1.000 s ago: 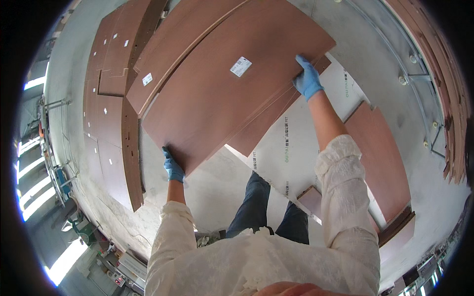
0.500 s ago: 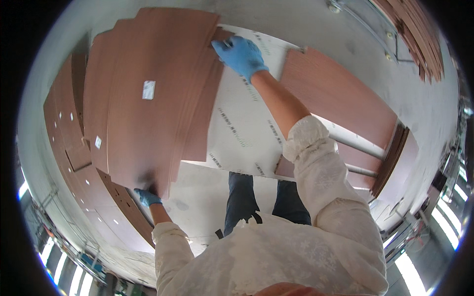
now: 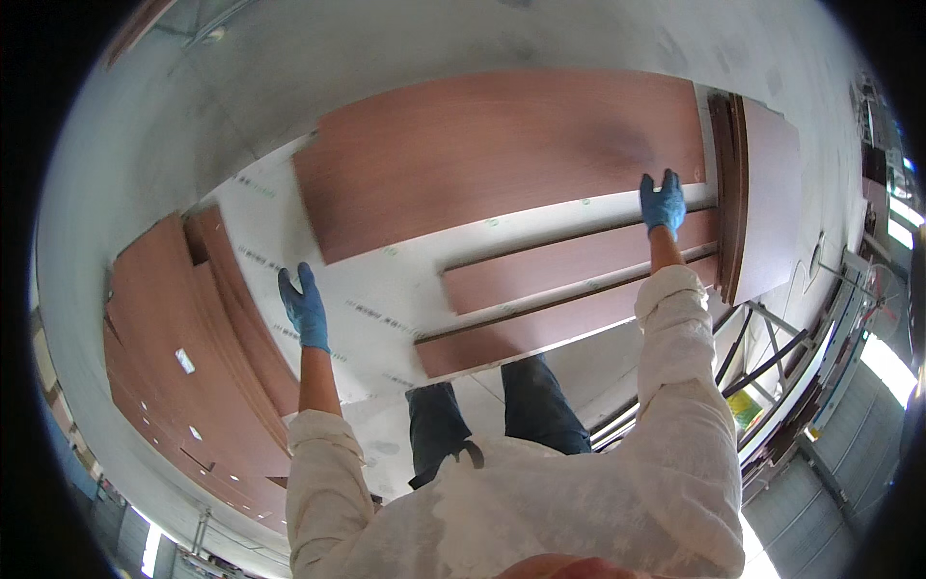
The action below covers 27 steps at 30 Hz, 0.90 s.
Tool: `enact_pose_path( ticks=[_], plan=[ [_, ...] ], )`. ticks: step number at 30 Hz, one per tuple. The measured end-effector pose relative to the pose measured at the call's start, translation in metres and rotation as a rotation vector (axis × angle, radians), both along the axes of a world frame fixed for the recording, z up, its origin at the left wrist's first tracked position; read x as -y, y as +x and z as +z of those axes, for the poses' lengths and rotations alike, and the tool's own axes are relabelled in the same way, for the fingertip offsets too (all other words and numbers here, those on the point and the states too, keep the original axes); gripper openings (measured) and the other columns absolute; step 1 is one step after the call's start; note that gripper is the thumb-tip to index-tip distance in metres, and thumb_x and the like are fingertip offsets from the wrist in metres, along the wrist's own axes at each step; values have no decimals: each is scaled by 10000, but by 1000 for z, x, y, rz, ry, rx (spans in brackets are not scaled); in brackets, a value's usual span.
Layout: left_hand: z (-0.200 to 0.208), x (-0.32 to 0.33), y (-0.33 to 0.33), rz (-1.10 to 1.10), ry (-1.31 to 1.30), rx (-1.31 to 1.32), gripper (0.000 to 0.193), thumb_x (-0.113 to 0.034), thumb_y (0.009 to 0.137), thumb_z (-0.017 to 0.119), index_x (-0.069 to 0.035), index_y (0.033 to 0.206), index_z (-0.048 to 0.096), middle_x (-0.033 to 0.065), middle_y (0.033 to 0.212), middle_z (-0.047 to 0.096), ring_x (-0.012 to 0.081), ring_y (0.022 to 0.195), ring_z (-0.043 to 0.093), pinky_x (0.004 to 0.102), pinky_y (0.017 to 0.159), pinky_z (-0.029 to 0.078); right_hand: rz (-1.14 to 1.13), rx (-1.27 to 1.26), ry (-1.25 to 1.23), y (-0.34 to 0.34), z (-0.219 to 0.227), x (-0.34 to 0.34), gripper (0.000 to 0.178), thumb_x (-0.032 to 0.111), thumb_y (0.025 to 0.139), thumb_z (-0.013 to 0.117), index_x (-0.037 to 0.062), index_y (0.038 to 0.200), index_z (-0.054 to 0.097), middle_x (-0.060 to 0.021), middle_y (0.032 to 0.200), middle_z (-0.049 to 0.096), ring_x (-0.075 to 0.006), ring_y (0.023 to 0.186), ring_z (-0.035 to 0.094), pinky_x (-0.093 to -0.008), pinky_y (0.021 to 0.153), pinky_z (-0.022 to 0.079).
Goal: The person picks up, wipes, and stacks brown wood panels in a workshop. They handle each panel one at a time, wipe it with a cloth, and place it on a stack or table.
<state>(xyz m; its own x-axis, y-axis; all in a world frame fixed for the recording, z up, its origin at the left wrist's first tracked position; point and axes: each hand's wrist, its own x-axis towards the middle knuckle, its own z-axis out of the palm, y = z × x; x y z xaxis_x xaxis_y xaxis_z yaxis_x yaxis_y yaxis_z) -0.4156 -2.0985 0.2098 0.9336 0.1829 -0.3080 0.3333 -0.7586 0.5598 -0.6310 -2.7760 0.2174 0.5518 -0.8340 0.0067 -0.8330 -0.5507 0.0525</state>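
Observation:
Both my hands wear blue gloves. My left hand (image 3: 306, 309) is raised with thumb and fingers apart and nothing in it, over the white printed board (image 3: 371, 280). My right hand (image 3: 663, 203) is also open and empty, by the near edge of a large brown wood-grain panel (image 3: 502, 154), close to its right end; whether it touches the panel I cannot tell. Two narrow brown strips, the farther (image 3: 579, 270) and the nearer (image 3: 540, 323), lie on the white board between my hands and my legs.
At the left lies a stack of brown panels (image 3: 183, 318) with small white labels. More panels (image 3: 767, 203) stand stacked at the right end of the board. Metal framing (image 3: 772, 357) is at the lower right. My legs (image 3: 540, 405) are close to the board's near edge.
My view has turned right, so the labelled stack sits farther left. My hands have left that stack's panels; the right has moved over to the large panel, and the left is now above the white board.

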Motion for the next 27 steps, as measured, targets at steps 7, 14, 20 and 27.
enact_pose_path(
  ticks=[7,14,20,27],
  plan=[
    [-41,90,35,98,178,-71,911,-702,938,528,117,1337,520,362,1374,547,475,1261,561,495,1042,477,-163,58,66,-61,-27,176,812,625,939,526,45,1503,459,-206,1532,466,-380,1429,425,-484,1162,377],
    [-35,113,36,112,288,-80,881,-695,959,500,112,1312,534,346,1304,607,461,1169,625,479,978,519,-227,157,128,-51,-67,207,809,637,911,555,48,1463,508,-255,1466,516,-432,1355,489,-502,1119,415],
    [-11,108,58,104,389,-232,912,-785,930,440,73,1104,697,298,1151,696,429,1029,670,469,901,533,-421,54,143,-33,-34,229,689,684,884,541,100,1179,759,-255,1203,696,-434,1181,638,-514,1006,501],
    [38,92,80,261,311,-237,1035,-862,894,377,80,1156,717,229,1094,741,333,959,706,425,806,537,-450,201,256,-29,35,253,936,801,891,475,-82,1044,745,-322,1071,705,-447,1084,684,-537,888,532]
  ],
)
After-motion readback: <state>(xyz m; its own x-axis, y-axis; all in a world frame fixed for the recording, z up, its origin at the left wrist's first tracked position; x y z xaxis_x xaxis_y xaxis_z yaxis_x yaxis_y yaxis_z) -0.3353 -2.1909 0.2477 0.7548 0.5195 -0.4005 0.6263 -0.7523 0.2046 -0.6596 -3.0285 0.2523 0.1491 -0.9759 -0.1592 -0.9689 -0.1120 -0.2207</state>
